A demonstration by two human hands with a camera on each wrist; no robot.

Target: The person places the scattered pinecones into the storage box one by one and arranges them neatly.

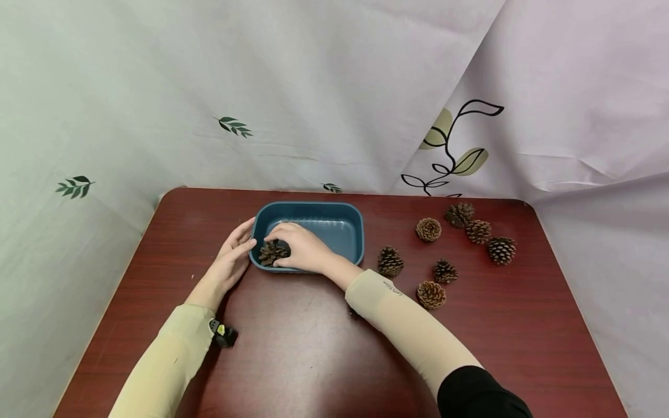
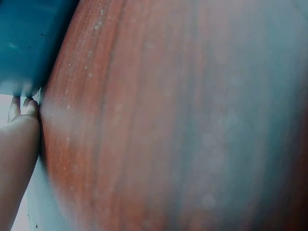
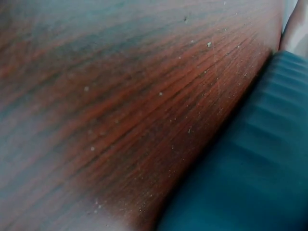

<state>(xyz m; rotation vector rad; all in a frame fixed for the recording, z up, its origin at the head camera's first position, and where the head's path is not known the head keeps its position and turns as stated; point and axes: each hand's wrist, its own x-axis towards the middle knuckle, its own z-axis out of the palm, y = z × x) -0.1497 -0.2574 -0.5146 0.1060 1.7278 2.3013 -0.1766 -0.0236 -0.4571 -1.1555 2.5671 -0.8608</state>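
A blue rectangular plastic bin (image 1: 337, 232) stands near the back of the table. My right hand (image 1: 305, 249) reaches over its front rim and holds a brown pine cone (image 1: 272, 254) low in the left front corner, thumb on one side and fingers on the other. Along the bin's left outer wall lies my left hand (image 1: 232, 260), fingers extended against the side and thumb at the rim. The left wrist view has the left fingertips (image 2: 30, 107) at the bin wall (image 2: 33, 43). Only the bin's outer side (image 3: 250, 168) and table fill most of the right wrist view.
Several loose pine cones lie on the right of the dark red table (image 1: 292, 360), the nearest to the bin being an upright-looking one (image 1: 390, 262). A dark object (image 1: 354, 312) peeks out beneath the right sleeve. Behind the table hangs a pale curtain (image 1: 313, 87).
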